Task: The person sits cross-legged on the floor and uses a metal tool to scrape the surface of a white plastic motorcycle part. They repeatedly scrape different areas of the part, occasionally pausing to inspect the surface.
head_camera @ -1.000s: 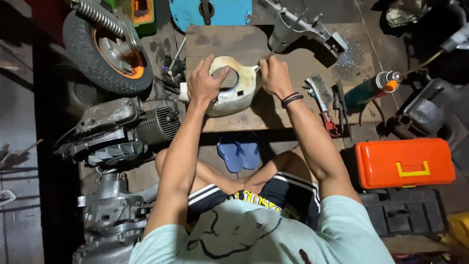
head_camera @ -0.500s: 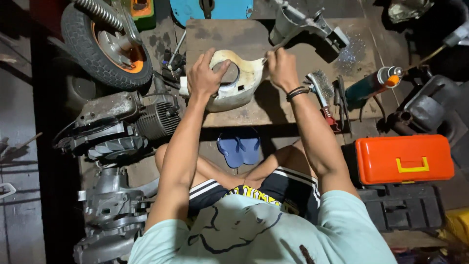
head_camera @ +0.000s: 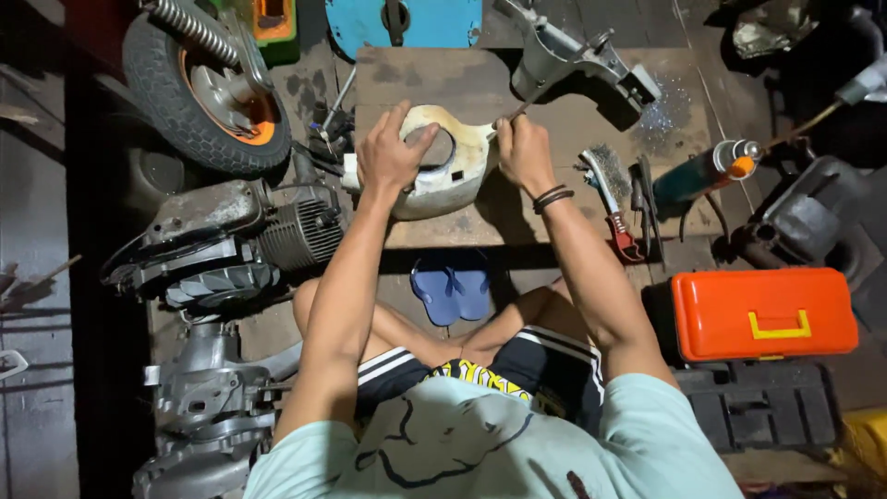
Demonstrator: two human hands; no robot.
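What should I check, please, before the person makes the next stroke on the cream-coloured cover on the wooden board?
1. Left hand steadies the cream-coloured cover: ok, it grips the rim by the round opening.
2. Right hand has the thin tool: ok, it is closed on the tool at the cover's right edge; the tool's tip: cannot tell.
3. Cover rests on the wooden board: ok.
4. Wire brush clear of the right forearm: ok, beside it, apart.
5. Spray can out of the way: ok, at the board's right edge.
6. Orange toolbox shut: ok.
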